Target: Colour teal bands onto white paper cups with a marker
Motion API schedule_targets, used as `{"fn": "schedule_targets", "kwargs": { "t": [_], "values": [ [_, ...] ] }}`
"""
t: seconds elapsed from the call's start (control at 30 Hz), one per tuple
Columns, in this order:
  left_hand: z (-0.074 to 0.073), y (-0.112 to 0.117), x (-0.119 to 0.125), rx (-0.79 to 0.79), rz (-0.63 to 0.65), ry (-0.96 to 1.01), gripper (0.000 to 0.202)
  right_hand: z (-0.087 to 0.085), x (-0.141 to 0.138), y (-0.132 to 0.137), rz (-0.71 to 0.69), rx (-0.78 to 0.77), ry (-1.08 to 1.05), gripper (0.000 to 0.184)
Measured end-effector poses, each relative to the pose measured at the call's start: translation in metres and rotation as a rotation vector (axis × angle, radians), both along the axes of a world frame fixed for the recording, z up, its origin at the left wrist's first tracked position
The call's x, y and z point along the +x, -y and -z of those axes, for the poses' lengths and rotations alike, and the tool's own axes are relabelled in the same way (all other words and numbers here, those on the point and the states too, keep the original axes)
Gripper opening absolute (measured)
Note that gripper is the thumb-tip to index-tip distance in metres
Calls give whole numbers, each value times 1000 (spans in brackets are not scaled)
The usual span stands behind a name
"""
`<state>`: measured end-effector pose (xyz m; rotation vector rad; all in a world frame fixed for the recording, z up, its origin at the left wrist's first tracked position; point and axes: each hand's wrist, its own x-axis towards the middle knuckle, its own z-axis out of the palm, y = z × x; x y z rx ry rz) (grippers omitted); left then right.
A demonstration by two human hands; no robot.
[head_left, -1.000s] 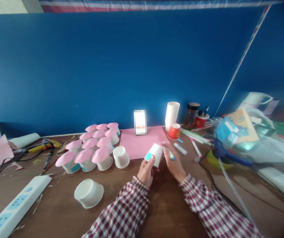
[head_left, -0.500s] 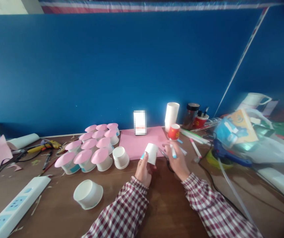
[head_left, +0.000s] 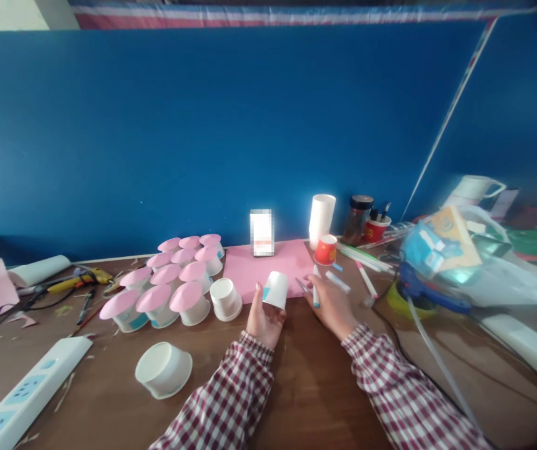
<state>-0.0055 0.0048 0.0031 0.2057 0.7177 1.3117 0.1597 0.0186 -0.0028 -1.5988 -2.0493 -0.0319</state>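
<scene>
My left hand (head_left: 265,322) is closed around a small white paper cup (head_left: 278,289) that tilts, its base upward. A blue patch shows on the cup's left side. My right hand (head_left: 331,304) holds a white marker with a teal end (head_left: 316,289), low over the front edge of a pink sheet (head_left: 244,275). Beside those fingers the blades of scissors (head_left: 302,285) stick out; their handles are hidden by the hand. Left of the sheet stand several upturned white cups topped with pink paper discs (head_left: 188,296). One plain upturned cup (head_left: 225,300) stands beside them.
Nearer me is a wider white tub (head_left: 164,370), with a power strip (head_left: 29,390) to its left. Behind are a phone-like upright screen (head_left: 262,232), a red cup (head_left: 326,249), a white cup stack (head_left: 322,220) and a jar (head_left: 359,220). Plastic bags (head_left: 497,275) crowd the right.
My right hand has moved slightly left and down with the marker, now covering the scissors' handles. My left hand has shifted the cup a little left, turning its blue patch more into view.
</scene>
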Motion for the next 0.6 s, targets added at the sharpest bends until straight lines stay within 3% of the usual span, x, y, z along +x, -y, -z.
{"fn": "schedule_targets", "kwargs": {
  "t": [0.37,0.6],
  "values": [
    [-1,3,3,60,46,-33,46,0,-10,5,-48,-82,-43,32],
    [-1,3,2,24,32,-31,46,1,-8,6,9,-44,88,30]
  ]
}}
